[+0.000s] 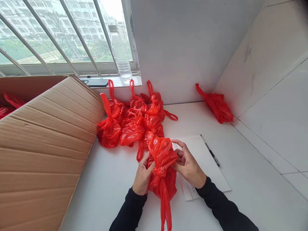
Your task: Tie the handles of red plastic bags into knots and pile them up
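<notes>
A knotted red plastic bag (162, 157) is between my two hands, low in the middle of the view, its long handles hanging toward me. My left hand (143, 175) grips the bag's left side, thumb on the front near the knot. On the right side, the thumb and fingers of my right hand (189, 165) pinch the plastic. What the bag contains is hidden. Just beyond it, several tied red bags (132, 128) lie bunched together on the white table (108, 179), some with loop handles sticking up.
At left stands a large open cardboard box (45, 141) with red bags inside. Paper sheets (207, 170) and a black pen (210, 150) lie right of my hands. Another red bag (218, 107) rests by the wall. A bottle (120, 54) and a phone (96, 82) occupy the windowsill.
</notes>
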Demonstrator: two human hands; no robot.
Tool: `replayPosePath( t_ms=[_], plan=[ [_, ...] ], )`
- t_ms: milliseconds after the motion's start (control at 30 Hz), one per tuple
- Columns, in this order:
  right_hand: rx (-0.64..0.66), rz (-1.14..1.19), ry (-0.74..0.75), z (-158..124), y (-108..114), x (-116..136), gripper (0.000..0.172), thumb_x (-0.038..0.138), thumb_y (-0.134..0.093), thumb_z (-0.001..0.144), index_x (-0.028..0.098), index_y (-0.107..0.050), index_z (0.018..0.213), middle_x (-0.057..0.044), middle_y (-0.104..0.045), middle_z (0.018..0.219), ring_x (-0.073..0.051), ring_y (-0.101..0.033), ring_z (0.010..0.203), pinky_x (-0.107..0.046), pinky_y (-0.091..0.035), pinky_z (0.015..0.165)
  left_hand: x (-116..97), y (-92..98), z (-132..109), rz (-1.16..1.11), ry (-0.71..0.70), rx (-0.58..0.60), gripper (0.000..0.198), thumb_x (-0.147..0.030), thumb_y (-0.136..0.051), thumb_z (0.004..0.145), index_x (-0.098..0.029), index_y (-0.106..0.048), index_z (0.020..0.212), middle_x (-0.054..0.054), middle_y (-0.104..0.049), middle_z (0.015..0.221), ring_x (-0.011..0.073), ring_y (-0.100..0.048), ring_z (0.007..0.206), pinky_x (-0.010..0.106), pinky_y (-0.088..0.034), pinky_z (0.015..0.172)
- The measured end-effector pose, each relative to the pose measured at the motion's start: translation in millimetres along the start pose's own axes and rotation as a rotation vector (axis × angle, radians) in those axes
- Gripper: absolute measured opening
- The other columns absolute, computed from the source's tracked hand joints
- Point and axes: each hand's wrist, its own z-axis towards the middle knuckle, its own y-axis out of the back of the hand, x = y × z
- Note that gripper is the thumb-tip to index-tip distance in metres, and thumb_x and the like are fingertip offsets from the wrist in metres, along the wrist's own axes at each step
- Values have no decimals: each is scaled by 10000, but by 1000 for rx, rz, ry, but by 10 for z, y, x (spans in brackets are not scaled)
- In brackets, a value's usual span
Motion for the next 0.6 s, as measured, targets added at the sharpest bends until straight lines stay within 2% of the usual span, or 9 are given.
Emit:
replayPosePath(
  t_ms=[67,167,233,300,433,500,600],
  plan=[
    [-30,-29,25,-6,-6,-9,553,273,-769,840,322,-523,1333,19,-651,889,-160,-632,802,-303,-523,796,-4,8,2,42,-13,20,542,-317,-771,767,-204,-651,1284,100,-663,1311,333,-550,1275,398,-444,1058],
    [-98,-76,46,-12,-5,-29,312,293,-773,836,270,-664,1127,-3,-702,907,-161,-650,778,-277,-527,741,0,20,0,97,-18,56,546,-311,-772,771,-205,-641,1290,98,-638,1350,334,-543,1287,413,-418,1095],
    [-143,-93,59,-11,3,-40,242,308,-772,837,260,-694,1061,-9,-724,898,-166,-664,772,-271,-535,725,7,24,-5,135,-27,70,526,-307,-759,794,-214,-630,1296,93,-634,1355,318,-559,1272,410,-413,1104],
    [-152,-116,74,-9,11,-39,193,341,-715,887,259,-709,1061,-23,-740,938,-178,-686,831,-286,-549,781,14,23,-10,146,-40,63,493,-312,-738,822,-227,-623,1295,87,-639,1348,301,-578,1251,403,-427,1095],
    [-138,-155,93,-1,13,-6,229,389,-593,967,258,-719,1106,-52,-736,1083,-206,-684,1007,-334,-531,935,26,17,-17,152,-48,27,476,-321,-727,834,-240,-622,1291,79,-648,1334,289,-591,1240,392,-436,1088],
    [-146,-142,74,3,10,7,256,403,-584,971,253,-699,1143,-62,-729,1105,-215,-680,1020,-348,-530,941,31,14,-17,182,-46,10,474,-312,-724,833,-241,-625,1291,78,-650,1332,288,-583,1253,386,-429,1091],
    [-149,-107,24,5,14,5,330,415,-581,971,245,-615,1252,-70,-731,1036,-214,-691,927,-355,-544,872,33,0,-11,202,-50,7,473,-293,-722,825,-237,-622,1284,81,-655,1320,292,-590,1243,384,-452,1062]
  ],
)
